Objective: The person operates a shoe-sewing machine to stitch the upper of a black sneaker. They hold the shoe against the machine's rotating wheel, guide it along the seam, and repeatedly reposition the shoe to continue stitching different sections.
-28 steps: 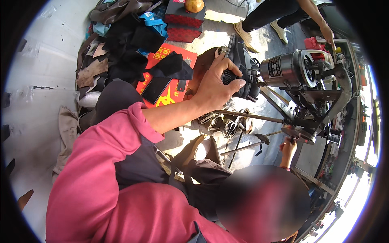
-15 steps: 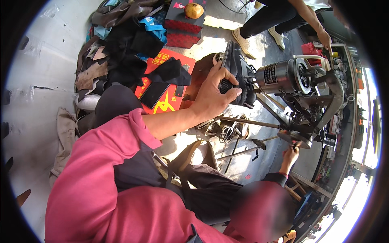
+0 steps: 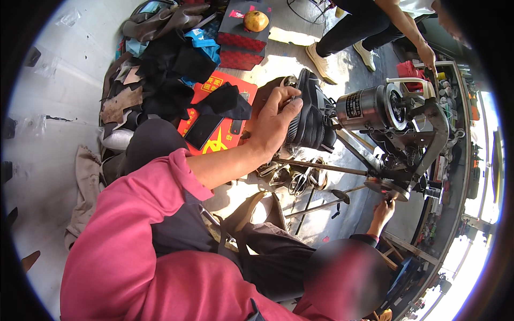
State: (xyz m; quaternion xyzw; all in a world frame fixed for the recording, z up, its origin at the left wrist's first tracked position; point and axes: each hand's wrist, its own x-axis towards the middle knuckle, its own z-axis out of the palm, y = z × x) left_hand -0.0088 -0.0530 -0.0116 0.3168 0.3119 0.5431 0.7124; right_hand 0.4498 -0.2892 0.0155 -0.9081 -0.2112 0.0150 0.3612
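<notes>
My left hand point(image 3: 273, 120) is closed at the edge of a black sports shoe point(image 3: 317, 115), thumb and fingertips pinched together by the sole. The shoe sits turned on its side, against the end of a metal shoe-stitching machine point(image 3: 369, 107). Lower right, my right hand point(image 3: 382, 213) has its fingers closed at the rim of the machine's hand wheel point(image 3: 386, 188). A small handle seems to be in that grip, partly hidden by the fingers. Where the shoe meets the needle is too small to make out.
Black cloth scraps point(image 3: 176, 64) and a red box point(image 3: 214, 142) bearing a dark phone point(image 3: 204, 129) lie left. Behind stand stacked dark boxes point(image 3: 241, 51) with a round yellowish fruit point(image 3: 256, 21). Another person's hand point(image 3: 426, 56) reaches toward the machine's top. Metal legs point(image 3: 321, 166) cross the floor.
My left hand has drawn back from its spread grip over the shoe's upper to a pinch at the sole edge. The shoe has shifted slightly toward me. My right hand stays at the wheel.
</notes>
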